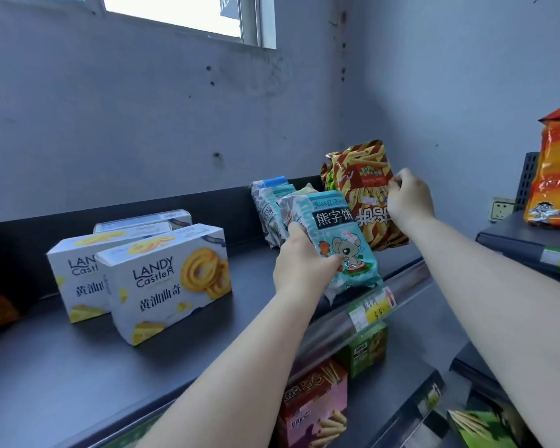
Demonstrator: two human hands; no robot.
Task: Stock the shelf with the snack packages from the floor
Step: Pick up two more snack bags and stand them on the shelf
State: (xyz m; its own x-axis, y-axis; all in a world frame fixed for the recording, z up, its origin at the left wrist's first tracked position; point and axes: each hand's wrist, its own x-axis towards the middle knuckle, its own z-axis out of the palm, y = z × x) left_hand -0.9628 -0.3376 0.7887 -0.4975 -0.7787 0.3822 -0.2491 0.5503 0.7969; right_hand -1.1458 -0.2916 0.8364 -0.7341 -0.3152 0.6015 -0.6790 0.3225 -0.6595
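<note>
Snack packages being set on the top shelf (78, 367).

Fingers and thumb of the left hand (299, 265) are curled round a teal bear-biscuit bag (340, 234), held upright at the shelf's front edge; the right hand (408, 197) pinches the side of a red-striped snack bag (366, 189) behind it. White cookie boxes (168, 279) are stood further left.

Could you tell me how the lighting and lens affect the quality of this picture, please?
Head view: daylight from the overexposed window leaves the wall bluish; wide-angle distortion bends the shelf edge and stretches both forearms; print is sharp on the teal bag in the left hand, while the lower-shelf boxes look soft; right hand pinches the red bag.
</note>
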